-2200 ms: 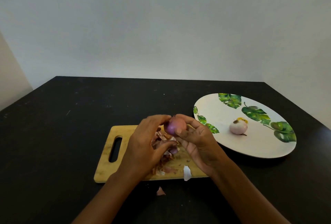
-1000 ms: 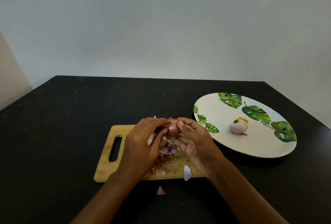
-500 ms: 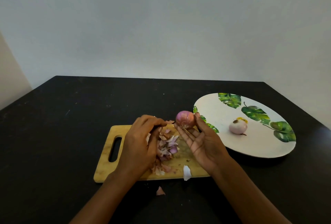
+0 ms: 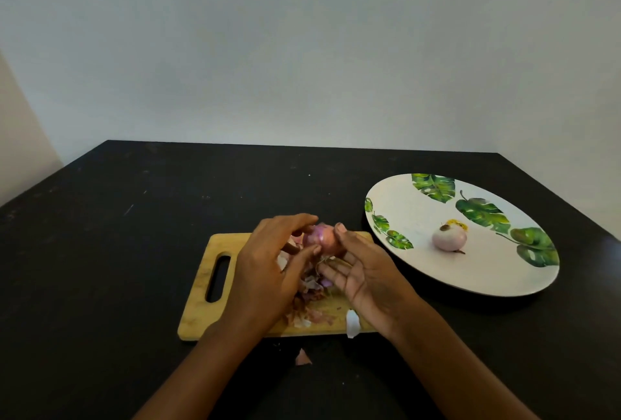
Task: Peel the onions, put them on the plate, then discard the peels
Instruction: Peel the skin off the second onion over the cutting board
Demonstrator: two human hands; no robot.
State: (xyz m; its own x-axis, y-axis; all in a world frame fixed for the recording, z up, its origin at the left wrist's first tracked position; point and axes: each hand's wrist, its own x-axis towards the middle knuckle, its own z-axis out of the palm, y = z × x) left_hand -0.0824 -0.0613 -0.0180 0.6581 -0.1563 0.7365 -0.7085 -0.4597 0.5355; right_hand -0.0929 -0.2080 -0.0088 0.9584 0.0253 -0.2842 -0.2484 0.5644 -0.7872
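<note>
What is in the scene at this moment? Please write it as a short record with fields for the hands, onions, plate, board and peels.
left hand: fingers and thumb pinch the red onion from its left side
right hand: holds the same onion, thumb on top
peeled onion: lies alone on the leaf-print plate
cutting board: wooden, under both hands, handle slot at left
peels: heaped on the board; white piece at its near edge, pink scrap on the black table
task state: one onion plated, peels not discarded
</note>
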